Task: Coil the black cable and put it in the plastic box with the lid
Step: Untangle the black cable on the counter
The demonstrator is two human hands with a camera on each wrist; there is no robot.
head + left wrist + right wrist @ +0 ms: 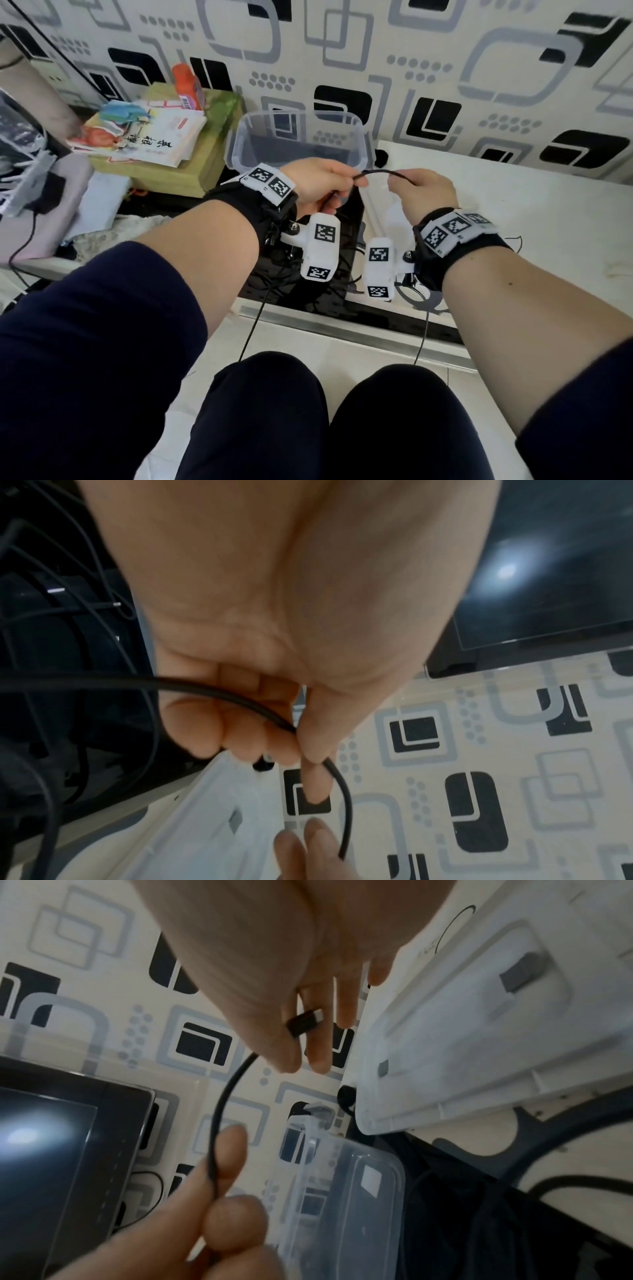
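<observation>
A thin black cable (376,172) arcs between my two hands, just in front of the clear plastic box (236,144) that stands open by the wall. My left hand (322,186) pinches the cable (240,696) between thumb and fingertips, and the rest trails away to the left below the palm. My right hand (421,195) holds the cable's end. In the right wrist view its plug (304,1020) shows between thumb and fingers, and the cable (219,1123) curves down to the left hand's fingertips. The translucent lid (462,1042) lies flat beside the box (342,1191).
A stack of books (144,137) with an orange bottle (186,85) stands left of the box. A glossy black surface (342,222) lies under my hands, with loose dark wires on it. A white tabletop (513,205) stretches to the right. The patterned wall (445,68) closes the back.
</observation>
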